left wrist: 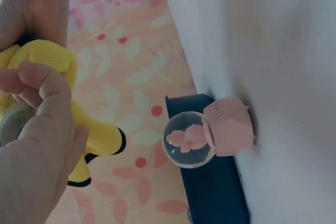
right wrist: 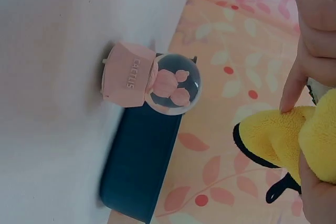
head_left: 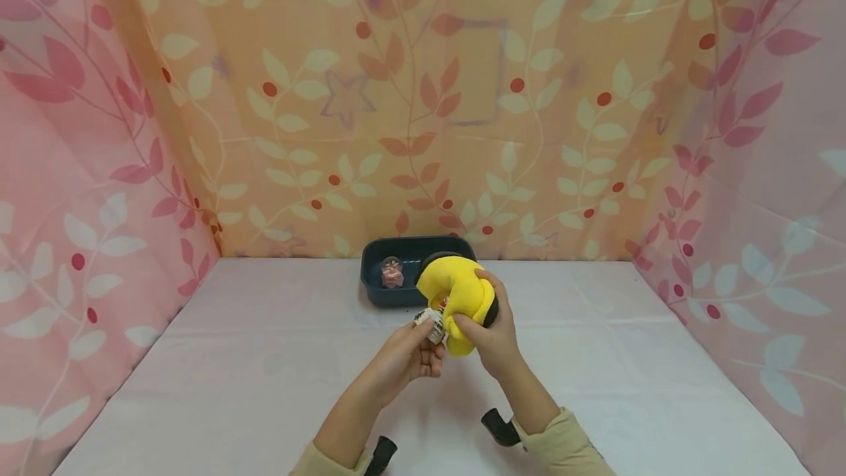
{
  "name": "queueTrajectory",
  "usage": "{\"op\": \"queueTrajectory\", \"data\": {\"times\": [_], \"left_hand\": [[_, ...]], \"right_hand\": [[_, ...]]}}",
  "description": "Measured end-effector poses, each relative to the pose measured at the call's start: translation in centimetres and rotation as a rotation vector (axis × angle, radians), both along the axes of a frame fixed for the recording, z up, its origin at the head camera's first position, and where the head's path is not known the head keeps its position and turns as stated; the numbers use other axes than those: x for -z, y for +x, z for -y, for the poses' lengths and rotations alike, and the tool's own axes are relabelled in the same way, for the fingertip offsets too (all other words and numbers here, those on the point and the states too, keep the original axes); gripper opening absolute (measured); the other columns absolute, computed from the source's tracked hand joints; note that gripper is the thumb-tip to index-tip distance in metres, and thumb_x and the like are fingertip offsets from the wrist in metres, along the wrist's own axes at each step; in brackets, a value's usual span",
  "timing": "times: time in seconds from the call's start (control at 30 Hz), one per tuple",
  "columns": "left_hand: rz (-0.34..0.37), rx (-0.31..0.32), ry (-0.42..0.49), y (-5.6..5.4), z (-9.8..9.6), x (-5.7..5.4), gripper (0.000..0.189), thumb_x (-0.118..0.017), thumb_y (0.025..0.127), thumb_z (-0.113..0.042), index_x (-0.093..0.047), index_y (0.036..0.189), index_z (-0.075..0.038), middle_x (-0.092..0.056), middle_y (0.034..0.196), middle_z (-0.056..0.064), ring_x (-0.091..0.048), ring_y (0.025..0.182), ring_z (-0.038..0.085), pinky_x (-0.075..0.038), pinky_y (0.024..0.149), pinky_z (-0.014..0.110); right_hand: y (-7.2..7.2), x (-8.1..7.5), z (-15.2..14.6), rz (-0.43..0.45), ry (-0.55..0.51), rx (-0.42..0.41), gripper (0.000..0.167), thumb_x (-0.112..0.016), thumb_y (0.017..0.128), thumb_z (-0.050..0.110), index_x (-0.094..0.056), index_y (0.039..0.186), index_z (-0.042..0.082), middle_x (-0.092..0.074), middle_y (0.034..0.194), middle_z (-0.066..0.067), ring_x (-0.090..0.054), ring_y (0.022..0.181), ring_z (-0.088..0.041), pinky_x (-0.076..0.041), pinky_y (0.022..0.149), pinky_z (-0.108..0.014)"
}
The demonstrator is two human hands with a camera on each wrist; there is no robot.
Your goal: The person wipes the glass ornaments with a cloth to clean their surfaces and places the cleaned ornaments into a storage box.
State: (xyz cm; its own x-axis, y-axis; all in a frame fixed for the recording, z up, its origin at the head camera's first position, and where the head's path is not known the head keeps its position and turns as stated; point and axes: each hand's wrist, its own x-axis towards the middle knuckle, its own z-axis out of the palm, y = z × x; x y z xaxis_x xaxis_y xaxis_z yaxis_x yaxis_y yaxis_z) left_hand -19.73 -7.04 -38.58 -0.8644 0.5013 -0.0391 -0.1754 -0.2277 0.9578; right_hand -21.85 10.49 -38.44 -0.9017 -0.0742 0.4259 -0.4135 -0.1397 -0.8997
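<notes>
My right hand (head_left: 492,322) grips a bunched yellow fuzzy cloth (head_left: 456,281) with black edging and a small black loop (right wrist: 279,188). Between the thumb and fingers of my left hand (head_left: 406,355) is a small whitish piece (head_left: 432,325) with dark markings, right beside the cloth; I cannot tell what kind of thing it is. Beyond the hands, in both wrist views, a pink globe ornament (right wrist: 128,74) lettered CACTUS stands on the table with a clear dome. The cloth and hands hide it in the head view.
Behind the ornament sits a dark blue tray (head_left: 396,298) at the back of the white table (head_left: 264,358). Another pink piece with a clear top (head_left: 391,272) is in its left part. Patterned curtains (head_left: 423,94) enclose the table at the back and both sides.
</notes>
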Motion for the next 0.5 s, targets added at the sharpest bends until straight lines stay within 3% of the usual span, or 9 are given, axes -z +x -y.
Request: {"op": "queueTrajectory", "data": {"times": [0.07, 0.27, 0.5], "left_hand": [[-0.008, -0.002, 0.006, 0.05, -0.04, -0.04, 0.049, -0.04, 0.104, -0.042, -0.044, 0.119, 0.004, -0.054, 0.084, 0.005, -0.054, 0.068, 0.01, -0.05, 0.071, 0.025], [0.009, -0.013, 0.041, -0.01, 0.02, 0.19, 0.054, -0.036, 0.105, -0.044, -0.041, 0.123, 0.006, -0.054, 0.083, 0.004, -0.054, 0.067, 0.01, -0.049, 0.072, 0.025], [0.073, -0.043, 0.118, -0.1, 0.21, 0.45, 0.057, -0.035, 0.103, -0.049, -0.038, 0.126, 0.003, -0.052, 0.086, 0.004, -0.052, 0.067, 0.011, -0.047, 0.072, 0.026]], "right_hand": [[-0.02, -0.02, -0.03, 0.002, -0.015, 0.026, 0.07, -0.063, 0.075, -0.005, -0.034, 0.138, 0.003, -0.045, 0.114, -0.01, -0.05, 0.094, -0.021, -0.05, 0.079, -0.027], [-0.14, 0.14, -0.14, 0.01, -0.078, 0.053, 0.065, -0.062, 0.075, -0.008, -0.039, 0.134, 0.006, -0.045, 0.114, -0.01, -0.05, 0.094, -0.021, -0.049, 0.079, -0.027], [-0.15, 0.24, -0.18, -0.005, -0.126, 0.075, 0.061, -0.061, 0.075, -0.013, -0.045, 0.129, 0.012, -0.046, 0.112, -0.009, -0.05, 0.092, -0.02, -0.049, 0.078, -0.028]]}}
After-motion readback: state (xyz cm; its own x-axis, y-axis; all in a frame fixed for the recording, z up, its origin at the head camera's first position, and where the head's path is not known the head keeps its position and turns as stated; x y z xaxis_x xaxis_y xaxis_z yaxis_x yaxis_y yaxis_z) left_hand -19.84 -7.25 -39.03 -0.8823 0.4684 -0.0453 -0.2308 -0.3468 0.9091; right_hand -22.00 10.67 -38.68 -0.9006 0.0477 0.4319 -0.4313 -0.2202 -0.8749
